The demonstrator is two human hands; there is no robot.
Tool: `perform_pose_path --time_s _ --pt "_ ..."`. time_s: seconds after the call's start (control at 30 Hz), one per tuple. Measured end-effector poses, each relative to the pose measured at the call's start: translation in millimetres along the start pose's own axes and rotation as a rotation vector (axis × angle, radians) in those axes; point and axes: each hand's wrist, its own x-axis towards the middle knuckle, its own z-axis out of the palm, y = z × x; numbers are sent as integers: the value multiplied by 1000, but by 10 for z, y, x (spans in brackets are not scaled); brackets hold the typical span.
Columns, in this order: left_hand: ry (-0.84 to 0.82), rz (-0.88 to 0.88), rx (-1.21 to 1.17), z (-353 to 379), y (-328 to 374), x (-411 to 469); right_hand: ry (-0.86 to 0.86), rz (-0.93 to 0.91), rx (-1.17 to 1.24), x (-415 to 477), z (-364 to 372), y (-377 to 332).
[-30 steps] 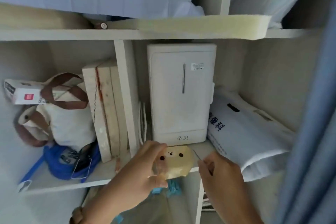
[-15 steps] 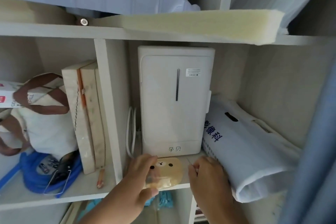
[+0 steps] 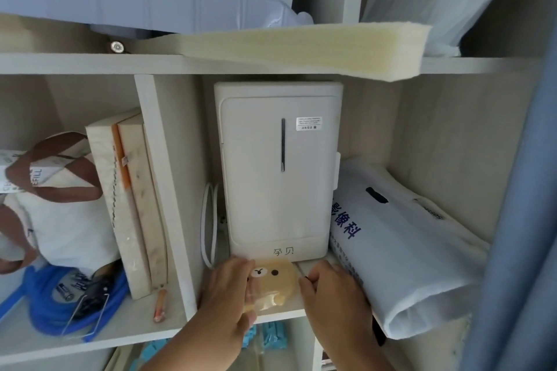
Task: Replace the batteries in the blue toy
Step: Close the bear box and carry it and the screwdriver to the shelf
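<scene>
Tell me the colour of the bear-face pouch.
The bear-face pouch is tan with black eyes; the head view shows it best.

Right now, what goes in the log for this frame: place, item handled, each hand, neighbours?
Place: front edge of a shelf, middle compartment
Item: tan bear pouch, at the shelf edge
Left hand: grips the pouch's left side
Right hand: fingertips at the pouch's right edge; grip unclear
Behind: white box, upright
Right: white bag, lying on its side
</scene>
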Motion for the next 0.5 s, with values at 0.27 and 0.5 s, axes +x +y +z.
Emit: perform_pose_path --time_s 0.27,0.5 --pt "21 -48 5 32 11 -4 29 -7 -36 -28 25 2" --pt "3 -73 -31 -10 67 -66 20 -31 -83 -42 -1 -12"
